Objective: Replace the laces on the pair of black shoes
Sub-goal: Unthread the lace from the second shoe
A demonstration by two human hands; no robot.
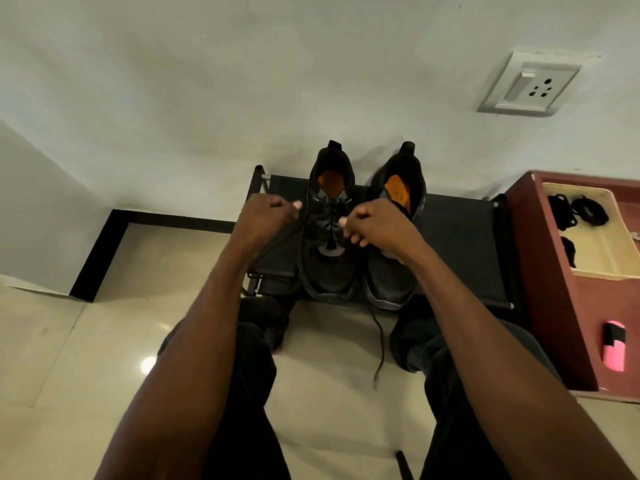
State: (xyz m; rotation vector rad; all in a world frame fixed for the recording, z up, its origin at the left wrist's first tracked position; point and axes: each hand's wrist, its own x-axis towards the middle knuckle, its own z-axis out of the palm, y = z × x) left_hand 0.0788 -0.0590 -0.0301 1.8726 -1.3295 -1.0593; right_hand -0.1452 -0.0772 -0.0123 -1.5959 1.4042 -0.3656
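Black lace point(277, 244), thin, limp and light, half-threaded through the left shoe point(329, 230) on a low fabric rack point(460, 244), each end pinched by curled fingers of left hand point(268, 216) and right hand point(374, 225); likely best gripped near its stiff tips.

right hand point(372, 225) hides part of right shoe point(393, 237) | tray point(588, 268) cut by right edge | lace point(273, 249) end inside left hand point(266, 213) unseen
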